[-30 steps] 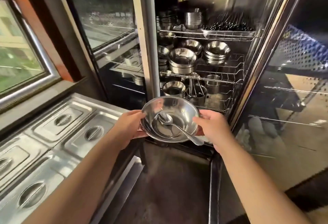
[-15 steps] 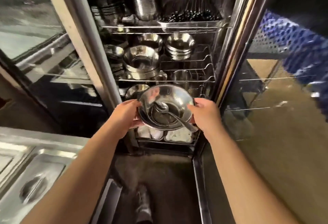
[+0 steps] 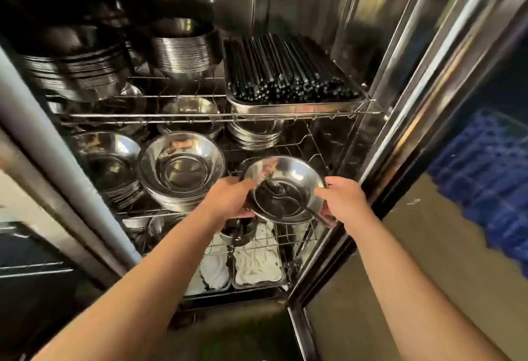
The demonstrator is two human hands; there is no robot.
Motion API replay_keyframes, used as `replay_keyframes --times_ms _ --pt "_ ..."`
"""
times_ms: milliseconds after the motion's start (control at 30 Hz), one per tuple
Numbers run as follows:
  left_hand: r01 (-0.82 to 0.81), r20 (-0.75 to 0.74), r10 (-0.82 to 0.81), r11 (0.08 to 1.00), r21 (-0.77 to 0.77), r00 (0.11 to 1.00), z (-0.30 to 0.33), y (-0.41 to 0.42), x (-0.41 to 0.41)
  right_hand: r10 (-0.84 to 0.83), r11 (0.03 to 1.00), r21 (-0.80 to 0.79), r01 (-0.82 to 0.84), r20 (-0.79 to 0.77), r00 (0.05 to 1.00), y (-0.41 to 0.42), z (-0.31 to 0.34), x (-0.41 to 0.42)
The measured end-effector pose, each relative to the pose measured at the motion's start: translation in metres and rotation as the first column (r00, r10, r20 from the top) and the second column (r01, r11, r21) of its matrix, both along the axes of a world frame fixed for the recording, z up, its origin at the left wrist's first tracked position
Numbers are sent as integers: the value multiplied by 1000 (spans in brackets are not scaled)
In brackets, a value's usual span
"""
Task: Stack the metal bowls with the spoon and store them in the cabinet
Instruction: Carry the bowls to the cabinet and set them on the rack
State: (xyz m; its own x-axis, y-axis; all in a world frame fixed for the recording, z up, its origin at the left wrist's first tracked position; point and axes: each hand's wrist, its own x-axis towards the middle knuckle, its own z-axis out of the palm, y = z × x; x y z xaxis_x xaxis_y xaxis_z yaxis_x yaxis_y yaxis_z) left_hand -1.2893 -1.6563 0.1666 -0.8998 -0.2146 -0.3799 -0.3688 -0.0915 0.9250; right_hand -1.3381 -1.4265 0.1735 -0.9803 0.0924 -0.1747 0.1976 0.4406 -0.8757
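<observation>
1. Now the stacked metal bowls [image 3: 284,189] sat level, mouth up, at the front right of the cabinet's middle wire shelf [image 3: 311,143]
2. The spoon [image 3: 288,196] lay inside, its long axis running from the bowl end near centre down-right to the handle over the rim
3. The left hand [image 3: 231,199] gripped the left rim, and the right hand [image 3: 340,199] the right rim, fingers curled closed
4. Compared with half a second earlier, the bowls had gone further into the cabinet [image 3: 380,69], beside a taller bowl stack [image 3: 181,169]
</observation>
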Motion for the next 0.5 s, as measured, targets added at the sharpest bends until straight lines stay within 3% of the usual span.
replay_keyframes --times_ms 267,500 --pt "39 70 -38 999 -4 997 -17 -3 -66 8 997 71 -15 99 995 -11 -20 -67" --pt "-94 119 97 995 -25 988 -42 4 -87 62 992 99 -72 97 993 -20 -37 -101"
